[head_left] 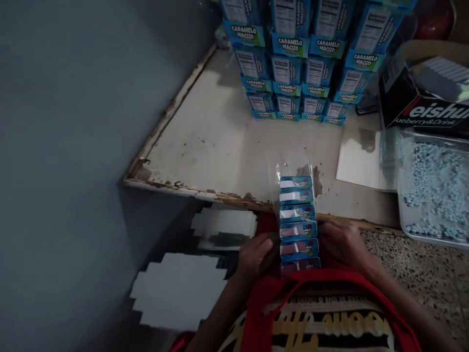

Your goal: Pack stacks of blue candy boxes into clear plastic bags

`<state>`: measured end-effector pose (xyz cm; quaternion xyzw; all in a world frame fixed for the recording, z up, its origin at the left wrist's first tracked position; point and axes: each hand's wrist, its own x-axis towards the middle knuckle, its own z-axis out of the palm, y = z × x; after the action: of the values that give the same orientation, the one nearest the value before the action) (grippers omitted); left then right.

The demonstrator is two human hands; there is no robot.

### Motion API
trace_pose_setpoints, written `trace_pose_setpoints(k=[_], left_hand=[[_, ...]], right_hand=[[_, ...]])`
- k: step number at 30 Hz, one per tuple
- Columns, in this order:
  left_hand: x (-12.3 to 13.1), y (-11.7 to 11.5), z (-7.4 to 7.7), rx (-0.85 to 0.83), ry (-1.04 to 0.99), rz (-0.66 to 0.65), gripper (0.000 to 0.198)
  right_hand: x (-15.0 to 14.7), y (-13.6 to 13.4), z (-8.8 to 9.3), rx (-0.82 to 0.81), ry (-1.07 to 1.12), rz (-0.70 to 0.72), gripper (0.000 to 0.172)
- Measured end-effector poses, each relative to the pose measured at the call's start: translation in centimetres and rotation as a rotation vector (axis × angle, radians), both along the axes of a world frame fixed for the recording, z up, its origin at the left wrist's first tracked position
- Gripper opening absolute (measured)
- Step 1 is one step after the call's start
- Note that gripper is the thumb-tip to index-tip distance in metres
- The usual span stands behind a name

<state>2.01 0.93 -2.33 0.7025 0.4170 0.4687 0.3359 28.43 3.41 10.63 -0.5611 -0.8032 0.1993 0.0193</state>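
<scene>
A clear plastic bag [274,183] holds a row of several small blue boxes [297,213] marked "Caramelo Macizo". Its far end rests on the table edge, and the near end reaches my lap, against the red apron [264,298]. My left hand [256,252] is closed at the bag's left side, thumb on top and the other fingers mostly hidden. On the right side my right hand [342,239] is curled closed against the bag, its fingertips out of sight.
Stacked blue "Caramelo Macizo" display boxes [289,71] stand at the back of the worn white table [205,146]. To the right are a plastic tray [403,215] of pale blue pellets, a white sheet [361,168] and a black carton [399,93]. White card stacks [179,291] lie below left.
</scene>
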Motion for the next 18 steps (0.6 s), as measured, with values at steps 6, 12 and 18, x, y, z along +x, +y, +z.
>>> trace_pose_setpoints(k=[6, 12, 18], left_hand=[[1.1, 1.7, -0.2, -0.148, 0.074, 0.237, 0.016], [1.7, 2.4, -1.2, -0.135, -0.063, 0.172, 0.014], [0.4, 2.2, 0.2, -0.393, -0.422, 0.105, 0.045]], right_hand=[[-1.2, 9.6, 2.8, 0.184, 0.146, -0.002, 0.014], [-4.3, 13.1, 0.2, 0.322, -0.133, 0.369, 0.019], [-4.4, 13.1, -0.2, 0.383, -0.079, 0.225, 0.014]])
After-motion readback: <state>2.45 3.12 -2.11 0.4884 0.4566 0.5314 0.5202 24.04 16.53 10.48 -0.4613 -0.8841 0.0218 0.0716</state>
